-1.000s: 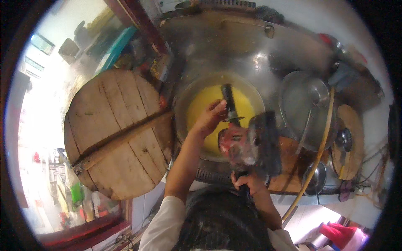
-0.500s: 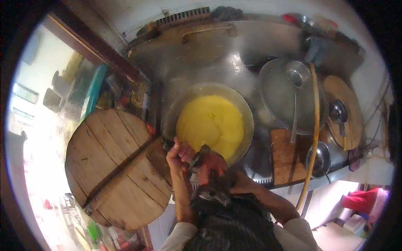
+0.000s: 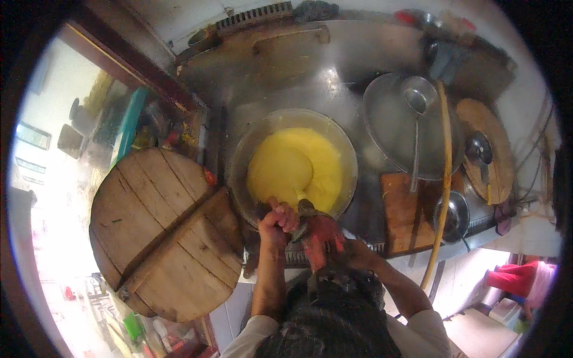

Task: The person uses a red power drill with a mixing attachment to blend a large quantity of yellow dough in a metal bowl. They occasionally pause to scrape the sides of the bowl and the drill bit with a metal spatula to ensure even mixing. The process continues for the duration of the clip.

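Expect the power tool (image 3: 322,235) to feel heavy and rigid: its bulk appears to sit toward the body, so the weight likely pulls down on your wrists if you carry it by one end. The casing is hard and should not give under a squeeze, but any smear from the yellow mixture (image 3: 328,149) would make it slippery. The best places to take hold are the side handle (image 3: 262,210) near the nose and the rear of the body, one hand to each, so that you can resist twisting; keep your fingers off the nose itself, which may turn.

Your left grip (image 3: 282,218) is curled closed around the side handle, its dark end poking out on the left. Your right grip (image 3: 356,255) is at the back of the tool, but the fingers are hidden behind it, so you cannot tell how they close.

The tool lies between your forearms, in front of your dark apron (image 3: 334,316), its nose over the near rim of the pot (image 3: 352,170) and pointing at the mixture. It looks red and dark, with a scuffed, greyish nose. A pale stub shows just beyond that, too blurred to make out.
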`<state>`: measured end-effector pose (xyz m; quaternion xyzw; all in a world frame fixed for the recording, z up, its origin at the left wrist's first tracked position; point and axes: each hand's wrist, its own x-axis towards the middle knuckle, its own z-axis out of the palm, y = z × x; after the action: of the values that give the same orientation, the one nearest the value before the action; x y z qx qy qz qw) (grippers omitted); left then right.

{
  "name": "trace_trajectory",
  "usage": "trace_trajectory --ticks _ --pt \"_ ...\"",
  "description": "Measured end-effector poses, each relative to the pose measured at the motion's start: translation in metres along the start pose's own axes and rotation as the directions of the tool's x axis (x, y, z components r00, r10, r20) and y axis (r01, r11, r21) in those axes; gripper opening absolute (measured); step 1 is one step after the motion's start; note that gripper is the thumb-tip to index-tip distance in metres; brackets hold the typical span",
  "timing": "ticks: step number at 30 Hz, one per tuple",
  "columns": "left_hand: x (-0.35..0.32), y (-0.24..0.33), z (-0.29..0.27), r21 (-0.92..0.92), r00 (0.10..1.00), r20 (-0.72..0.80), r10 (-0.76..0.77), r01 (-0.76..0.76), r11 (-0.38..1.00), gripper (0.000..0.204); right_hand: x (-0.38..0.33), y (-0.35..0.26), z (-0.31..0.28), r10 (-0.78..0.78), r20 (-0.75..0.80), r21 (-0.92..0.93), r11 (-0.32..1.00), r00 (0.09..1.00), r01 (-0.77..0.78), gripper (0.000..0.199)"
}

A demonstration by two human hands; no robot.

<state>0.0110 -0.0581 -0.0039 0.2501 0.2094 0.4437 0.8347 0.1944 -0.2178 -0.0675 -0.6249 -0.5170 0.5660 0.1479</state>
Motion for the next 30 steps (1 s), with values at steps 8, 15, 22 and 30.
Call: trace_trajectory --ticks 8,15,22,30 --pt "-0.034 0.004 0.014 -0.009 0.992 -0.123 -0.004 0.003 1.000 0.012 -0.038 -0.003 -0.001 -0.301 -0.008 0.080 0.950 0.953 0.301 0.054" --pt "-0.033 0.042 0.019 -0.005 0.870 -0.486 0.086 -0.101 0.995 0.015 -0.005 -0.018 -0.008 -0.284 0.186 0.167 0.953 0.940 0.255 0.064" --pt "-0.005 0.064 -0.004 0.010 0.898 -0.416 0.145 -0.155 0.988 0.012 0.040 -0.047 -0.010 -0.235 0.161 0.143 0.967 0.959 0.213 0.063" --pt "0.040 0.065 -0.027 0.017 0.934 -0.307 0.182 -0.186 0.982 0.012 0.087 -0.054 -0.027 -0.392 -0.045 0.188 0.900 0.919 0.393 0.066"
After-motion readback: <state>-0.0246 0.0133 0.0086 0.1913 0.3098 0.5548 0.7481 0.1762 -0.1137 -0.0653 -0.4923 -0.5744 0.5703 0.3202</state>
